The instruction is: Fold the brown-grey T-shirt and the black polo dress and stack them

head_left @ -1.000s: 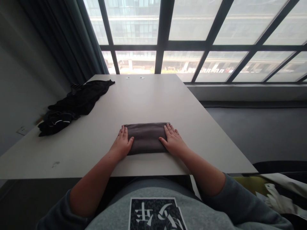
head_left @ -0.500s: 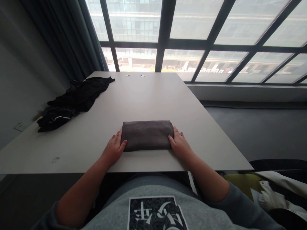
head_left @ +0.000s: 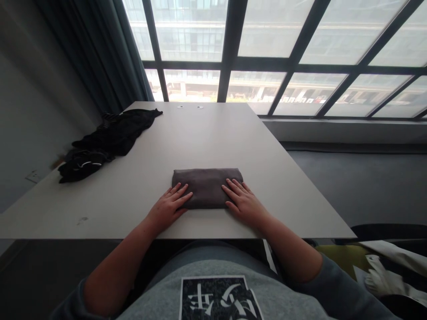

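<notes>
A dark grey-brown cloth (head_left: 207, 186), folded into a neat rectangle, lies flat near the front edge of the white table (head_left: 213, 138). On its left end rest the spread fingers of my left hand (head_left: 168, 206), palm down and open. My right hand (head_left: 245, 202) lies the same way over the right end, fingers apart and flat on the fabric. Neither hand grips the cloth. What kind of cloth item it is, the folds do not show.
Black crumpled clothes (head_left: 115, 135) lie along the table's left edge. Behind the table stand a large window (head_left: 227, 66) and a dark curtain (head_left: 96, 53). At lower right, a chair (head_left: 345, 255) and white items (head_left: 380, 273) sit beside the table.
Both hands have moved from the cloth's two side edges inward onto its top, with the fingers now spread flat. The cloth stays where it was on the table.
</notes>
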A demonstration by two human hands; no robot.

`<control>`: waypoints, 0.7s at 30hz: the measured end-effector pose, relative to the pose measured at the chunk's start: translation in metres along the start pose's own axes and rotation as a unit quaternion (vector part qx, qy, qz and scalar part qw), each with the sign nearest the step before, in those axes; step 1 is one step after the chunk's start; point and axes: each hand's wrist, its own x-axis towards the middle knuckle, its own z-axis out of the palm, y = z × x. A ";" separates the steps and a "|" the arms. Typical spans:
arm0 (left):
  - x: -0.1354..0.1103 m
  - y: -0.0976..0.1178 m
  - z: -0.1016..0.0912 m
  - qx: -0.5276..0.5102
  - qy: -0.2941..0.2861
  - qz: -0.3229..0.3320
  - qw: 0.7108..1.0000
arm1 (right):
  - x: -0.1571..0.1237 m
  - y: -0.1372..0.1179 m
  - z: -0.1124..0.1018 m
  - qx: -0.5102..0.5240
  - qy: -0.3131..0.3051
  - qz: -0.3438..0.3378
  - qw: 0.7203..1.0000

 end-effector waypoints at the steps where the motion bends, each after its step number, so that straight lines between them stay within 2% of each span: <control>1: -0.001 -0.001 0.001 0.005 0.002 -0.003 1.000 | 0.000 0.002 0.000 0.004 -0.011 0.006 1.000; 8: 0.002 -0.002 0.001 0.029 0.014 -0.035 0.999 | 0.002 0.018 -0.002 0.031 -0.037 -0.016 0.999; 14: -0.005 0.011 -0.002 0.079 0.005 -0.076 0.994 | -0.002 0.015 0.002 0.018 -0.038 0.008 0.999; 17: -0.012 0.022 -0.013 0.096 -0.015 -0.109 0.989 | -0.011 0.010 0.002 0.027 -0.046 0.032 0.998; 21: -0.002 0.035 -0.046 0.132 -0.041 -0.180 0.974 | -0.010 0.006 -0.007 0.028 -0.071 0.065 0.995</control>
